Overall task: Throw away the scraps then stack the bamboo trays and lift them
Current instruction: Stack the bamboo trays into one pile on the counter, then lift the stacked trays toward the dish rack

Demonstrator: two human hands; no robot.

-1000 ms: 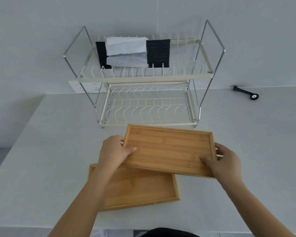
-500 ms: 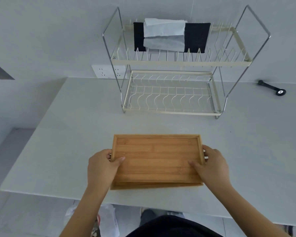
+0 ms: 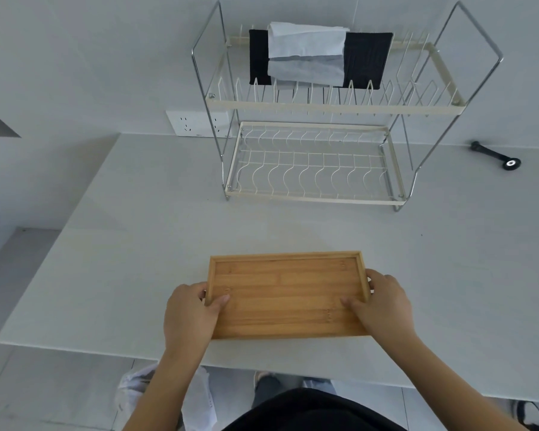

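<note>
A bamboo tray (image 3: 287,293) lies near the front edge of the white counter (image 3: 137,259), squarely on top of a second tray that it now hides almost fully. My left hand (image 3: 192,312) grips the stack's left short side, thumb inside the top tray. My right hand (image 3: 383,306) grips the right short side the same way. The top tray's floor is bare; no scraps show on it.
A two-tier wire dish rack (image 3: 318,144) stands at the back with black and white cloths (image 3: 311,57) on its upper tier. A black tool (image 3: 495,155) lies at the back right. A white bag (image 3: 168,396) sits on the floor under the counter's front edge.
The upper tray, held skewed over the lower one a second ago, has come down and lined up on top of it. Both hands kept their grip on its short sides.
</note>
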